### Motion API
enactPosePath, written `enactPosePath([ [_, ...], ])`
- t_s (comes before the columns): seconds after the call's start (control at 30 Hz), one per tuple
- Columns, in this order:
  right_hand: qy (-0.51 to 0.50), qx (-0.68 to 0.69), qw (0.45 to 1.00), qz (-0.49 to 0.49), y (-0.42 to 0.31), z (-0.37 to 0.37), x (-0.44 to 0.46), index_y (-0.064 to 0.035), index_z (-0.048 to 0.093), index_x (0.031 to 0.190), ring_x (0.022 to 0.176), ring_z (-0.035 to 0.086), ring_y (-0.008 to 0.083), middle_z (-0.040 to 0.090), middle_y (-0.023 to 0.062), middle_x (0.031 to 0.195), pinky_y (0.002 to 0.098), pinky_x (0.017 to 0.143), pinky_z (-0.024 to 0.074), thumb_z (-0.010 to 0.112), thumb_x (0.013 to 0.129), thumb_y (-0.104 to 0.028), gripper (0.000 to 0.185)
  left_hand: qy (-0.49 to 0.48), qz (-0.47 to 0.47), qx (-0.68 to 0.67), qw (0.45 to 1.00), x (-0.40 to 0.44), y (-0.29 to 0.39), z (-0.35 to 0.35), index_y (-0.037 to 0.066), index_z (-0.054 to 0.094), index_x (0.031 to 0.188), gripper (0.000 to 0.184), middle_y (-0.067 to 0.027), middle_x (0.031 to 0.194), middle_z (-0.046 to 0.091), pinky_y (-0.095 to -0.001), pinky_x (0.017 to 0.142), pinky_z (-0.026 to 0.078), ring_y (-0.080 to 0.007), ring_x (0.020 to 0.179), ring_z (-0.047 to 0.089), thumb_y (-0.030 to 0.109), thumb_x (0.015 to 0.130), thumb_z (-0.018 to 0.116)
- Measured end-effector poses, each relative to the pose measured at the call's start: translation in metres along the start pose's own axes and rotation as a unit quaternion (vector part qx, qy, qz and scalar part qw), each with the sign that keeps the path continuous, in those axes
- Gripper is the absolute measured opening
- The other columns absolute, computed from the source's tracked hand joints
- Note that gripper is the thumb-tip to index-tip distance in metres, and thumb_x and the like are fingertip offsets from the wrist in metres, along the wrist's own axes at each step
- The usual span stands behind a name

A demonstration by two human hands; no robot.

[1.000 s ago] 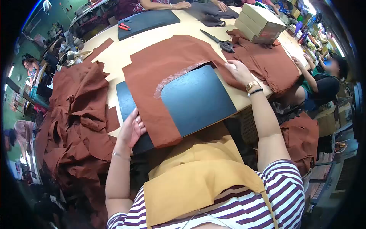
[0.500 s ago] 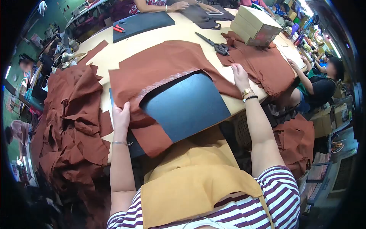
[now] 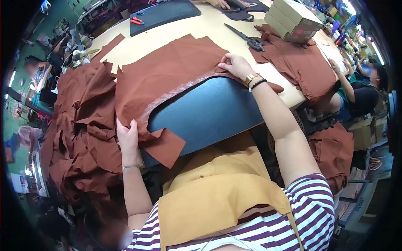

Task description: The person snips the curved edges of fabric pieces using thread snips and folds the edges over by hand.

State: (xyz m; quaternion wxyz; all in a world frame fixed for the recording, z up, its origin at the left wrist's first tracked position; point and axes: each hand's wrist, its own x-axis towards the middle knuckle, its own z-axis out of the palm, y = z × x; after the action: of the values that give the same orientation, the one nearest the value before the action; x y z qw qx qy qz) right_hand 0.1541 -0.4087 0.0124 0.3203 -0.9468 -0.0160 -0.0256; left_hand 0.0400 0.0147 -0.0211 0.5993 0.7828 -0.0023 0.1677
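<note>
A rust-brown fabric piece (image 3: pixel 176 60) with a curved cut-out and a shiny clear strip along that curve lies partly over a dark board (image 3: pixel 201 108). My left hand (image 3: pixel 127 136) grips its left edge, thumb on top and fingers hidden beneath. At the upper right of the cut-out, my right hand (image 3: pixel 235 66) pinches the fabric between thumb and fingers. One end of the piece hangs folded over the board's front left, and a narrow tip shows beyond my right wrist.
Crumpled brown fabric (image 3: pixel 83 134) heaps at the left. Black scissors (image 3: pixel 247 38) lie near stacked brown fabric (image 3: pixel 297 62) with boxes (image 3: pixel 291 21) on it. Red-handled snips (image 3: pixel 137 21) rest on another dark board (image 3: pixel 167 16). Co-workers' hands show at the far edge and right.
My right hand has moved left and up, from the right end of the fabric to its curved edge. The left side of the piece has shifted left, its lower end now folded.
</note>
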Motion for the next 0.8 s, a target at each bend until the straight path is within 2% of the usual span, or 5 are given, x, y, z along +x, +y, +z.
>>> enactPosePath([
  [0.3,0.162,0.041,0.981,-0.097,0.024,0.017,0.025,-0.005,0.065,0.11,0.074,0.065,0.0215,0.066,0.0131,0.079,0.0353,0.07,0.0537,0.061,0.093,-0.034,0.034,-0.104,-0.139,0.013,0.985,-0.008,0.042,-0.004,-0.009,0.062,0.112,0.04,-0.0114,0.107,0.068,-0.029,0.084,0.051,-0.0156,0.094,0.064,0.017,0.085,0.074],
  [0.37,0.069,0.457,0.886,0.027,-0.041,0.006,-0.014,-0.0052,0.06,0.121,0.063,0.06,0.0119,0.06,0.0061,0.071,0.0266,0.055,0.0525,0.049,0.101,-0.034,0.037,-0.179,-0.21,-0.009,0.961,-0.008,0.059,0.002,-0.01,0.06,0.118,0.046,-0.0121,0.114,0.066,-0.0297,0.086,0.051,-0.0159,0.098,0.064,0.018,0.084,0.075],
  [0.47,-0.141,0.396,0.907,-0.006,-0.08,0.01,-0.063,-0.0033,0.055,0.117,0.051,0.048,0.0054,0.046,-0.0012,0.065,0.0213,0.042,0.041,0.031,0.105,-0.045,0.05,-0.136,-0.205,-0.179,0.953,-0.02,0.053,0.03,-0.009,0.054,0.125,0.05,-0.0128,0.121,0.063,-0.0304,0.091,0.049,-0.0172,0.105,0.061,0.016,0.085,0.073],
  [0.57,-0.287,0.471,0.825,0.126,-0.097,0.043,-0.096,-0.0066,0.054,0.106,0.054,0.035,0.0052,0.042,-0.0048,0.07,0.0201,0.048,0.0378,0.035,0.104,-0.045,0.043,-0.125,-0.227,-0.296,0.92,-0.028,0.043,0.05,-0.005,0.054,0.124,0.043,-0.0109,0.12,0.063,-0.0305,0.091,0.049,-0.017,0.105,0.061,0.012,0.088,0.07],
  [0.8,-0.371,0.485,0.777,0.154,-0.129,0.061,-0.103,-0.0092,0.056,0.115,0.056,0.033,0.004,0.038,-0.006,0.069,0.0182,0.048,0.0328,0.041,0.102,-0.044,0.039,-0.128,-0.211,-0.338,0.908,-0.035,0.034,0.05,0.001,0.055,0.124,0.036,-0.007,0.119,0.062,-0.0297,0.094,0.047,-0.0161,0.108,0.059,0.006,0.09,0.062],
])
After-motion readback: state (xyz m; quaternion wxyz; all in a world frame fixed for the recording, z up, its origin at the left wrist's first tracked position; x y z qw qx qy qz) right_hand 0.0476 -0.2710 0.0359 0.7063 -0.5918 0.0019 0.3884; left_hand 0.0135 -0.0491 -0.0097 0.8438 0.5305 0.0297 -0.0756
